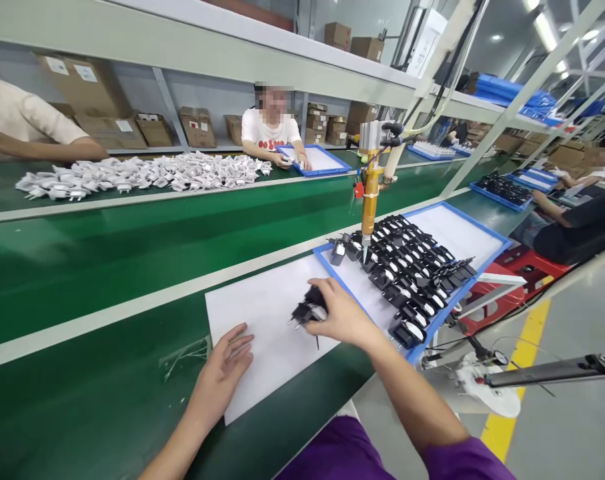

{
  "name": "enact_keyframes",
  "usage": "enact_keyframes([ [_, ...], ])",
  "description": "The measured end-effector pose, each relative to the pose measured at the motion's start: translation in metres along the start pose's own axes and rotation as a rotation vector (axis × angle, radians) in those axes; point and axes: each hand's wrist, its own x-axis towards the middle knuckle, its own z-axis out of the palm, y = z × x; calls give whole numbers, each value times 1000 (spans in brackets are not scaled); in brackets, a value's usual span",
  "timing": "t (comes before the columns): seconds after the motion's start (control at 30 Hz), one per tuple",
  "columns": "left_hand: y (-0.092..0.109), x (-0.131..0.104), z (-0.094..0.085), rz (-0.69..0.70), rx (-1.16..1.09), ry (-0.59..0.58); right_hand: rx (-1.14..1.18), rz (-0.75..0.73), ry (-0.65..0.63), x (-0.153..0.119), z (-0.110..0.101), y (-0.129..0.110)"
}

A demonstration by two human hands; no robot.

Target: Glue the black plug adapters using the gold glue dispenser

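Observation:
My right hand [343,312] is closed around a small cluster of black plug adapters [308,308], metal pins pointing left, over a white board [272,300]. How many pieces are in the grip I cannot tell. My left hand [227,367] holds nothing, its fingers apart at the board's left part. Just right of the board is a blue-rimmed tray [475,230] with rows of black and white plug adapters [407,257]. A gold dispenser [369,207] with a fine nozzle stands upright above the tray's left side.
Across the green conveyor [182,227] lies a heap of white plug pieces [147,172]. A co-worker [271,123] handles pieces by another blue-rimmed tray [325,160]. A metal rod [547,372] and a red stool [492,300] are at the right. Overhead runs a shelf [207,47].

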Motion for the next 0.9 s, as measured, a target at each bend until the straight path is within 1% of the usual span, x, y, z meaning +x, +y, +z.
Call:
enact_keyframes([
  [0.1, -2, -1, 0, 9, 32, -11, -31, 45, 75, -21, -34, 22],
  [0.17, -3, -1, 0, 22, 46, -12, -75, 88, 92, -33, -52, 37],
  [0.23, -5, -1, 0, 36, 57, -13, -114, 133, 96, -41, -64, 52],
  [0.3, -6, -1, 0, 50, 71, -23, -137, 167, 112, -45, -71, 65],
  [0.37, -7, -1, 0, 69, 87, -33, -152, 188, 142, -43, -72, 73],
  [0.47, -7, -1, -1, 93, 117, -42, -223, 194, 155, -30, -70, 78],
  [0.6, -7, -3, -1, 116, 160, -49, -361, 177, 147, -5, -66, 73],
  [0.77, -7, -3, -1, 160, 194, -54, -462, 150, 158, 20, -63, 62],
  [0.9, -6, -2, 0, 183, 209, -49, -518, 182, 151, 37, -59, 62],
])
